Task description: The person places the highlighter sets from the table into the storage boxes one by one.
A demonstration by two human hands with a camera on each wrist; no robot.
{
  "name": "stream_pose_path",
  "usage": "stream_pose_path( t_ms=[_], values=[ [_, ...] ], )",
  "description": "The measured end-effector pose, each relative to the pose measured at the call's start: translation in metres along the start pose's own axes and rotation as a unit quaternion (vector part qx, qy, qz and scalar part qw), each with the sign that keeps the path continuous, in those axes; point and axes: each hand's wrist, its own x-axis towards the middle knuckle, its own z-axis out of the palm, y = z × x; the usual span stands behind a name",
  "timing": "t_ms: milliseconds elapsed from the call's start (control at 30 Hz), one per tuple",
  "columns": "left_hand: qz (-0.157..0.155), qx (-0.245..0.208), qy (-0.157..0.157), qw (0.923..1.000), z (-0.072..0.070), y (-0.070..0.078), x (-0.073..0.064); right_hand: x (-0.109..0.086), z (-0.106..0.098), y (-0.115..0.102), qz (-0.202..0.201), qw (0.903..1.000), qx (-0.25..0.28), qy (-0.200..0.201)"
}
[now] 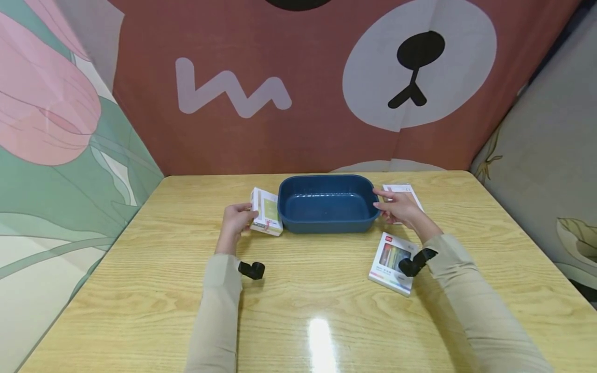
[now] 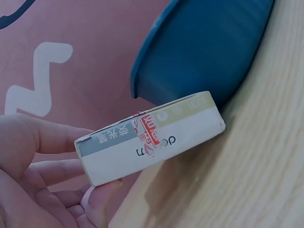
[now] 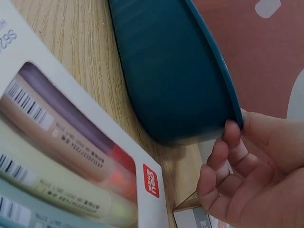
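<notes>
My left hand (image 1: 235, 220) pinches the near left end of a small white and yellow-green highlighter box (image 1: 267, 211). In the left wrist view the printed side of that highlighter box (image 2: 156, 137) faces me, tilted, with its far end close against the blue bin (image 2: 204, 52). At the bin's right end, my right hand (image 1: 402, 208) pinches the rim between thumb and fingers. The right wrist view has the thumb over the rim of the deep blue bin (image 3: 175, 71) and the other fingers curled below. Inside, the bin (image 1: 328, 226) holds nothing.
A white box (image 1: 407, 189) lies behind my right hand, partly covered by it. Closer to me, under the right wrist, lies a white windowed box (image 1: 379, 272) of coloured pens. Behind the wooden table (image 1: 289, 300) hangs a brown printed cloth (image 1: 317, 134).
</notes>
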Motion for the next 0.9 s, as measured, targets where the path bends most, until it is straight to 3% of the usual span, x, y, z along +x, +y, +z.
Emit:
stream_pose_path(
  t_ms=[167,367,533,900],
  values=[
    [0.020,-0.003,0.005,0.9998,-0.002,0.002,-0.002,-0.002,0.000,-0.003,0.003,1.0000,0.000,-0.004],
    [0.017,-0.017,0.012,0.9996,-0.004,0.006,-0.005,-0.003,0.001,-0.005,0.002,1.0000,-0.007,-0.005],
    [0.025,-0.037,0.026,0.9986,-0.006,0.017,-0.010,-0.003,0.001,-0.004,0.006,1.0000,-0.006,-0.002],
    [0.053,-0.037,0.039,0.9972,-0.008,0.038,-0.023,-0.003,0.000,-0.002,0.006,0.9997,-0.025,0.006]
  ],
)
